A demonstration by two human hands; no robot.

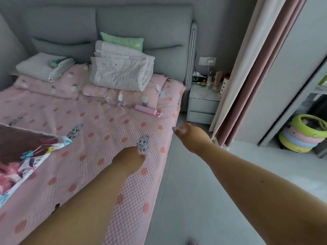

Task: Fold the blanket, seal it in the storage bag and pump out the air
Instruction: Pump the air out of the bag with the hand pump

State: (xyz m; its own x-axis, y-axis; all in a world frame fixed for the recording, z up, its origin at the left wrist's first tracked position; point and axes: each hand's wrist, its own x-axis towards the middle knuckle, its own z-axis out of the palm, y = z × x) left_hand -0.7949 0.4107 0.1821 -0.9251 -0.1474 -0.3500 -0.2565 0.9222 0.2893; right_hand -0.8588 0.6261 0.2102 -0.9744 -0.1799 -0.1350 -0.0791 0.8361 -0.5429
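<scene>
Both hands reach over the pink blanket (pixel 109 128): left hand (pixel 130 159) curled, grip unclear; right hand (pixel 190 132) loosely curled, empty

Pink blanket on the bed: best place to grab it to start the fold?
Grip the pink blanket at its side edge beside the right hand, coming from the floor side. That border hangs off the mattress, so fingers can pinch it.

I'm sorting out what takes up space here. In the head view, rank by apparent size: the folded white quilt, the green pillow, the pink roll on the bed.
1. Folded white quilt
2. Green pillow, partly hidden behind the quilt
3. Pink roll
</scene>
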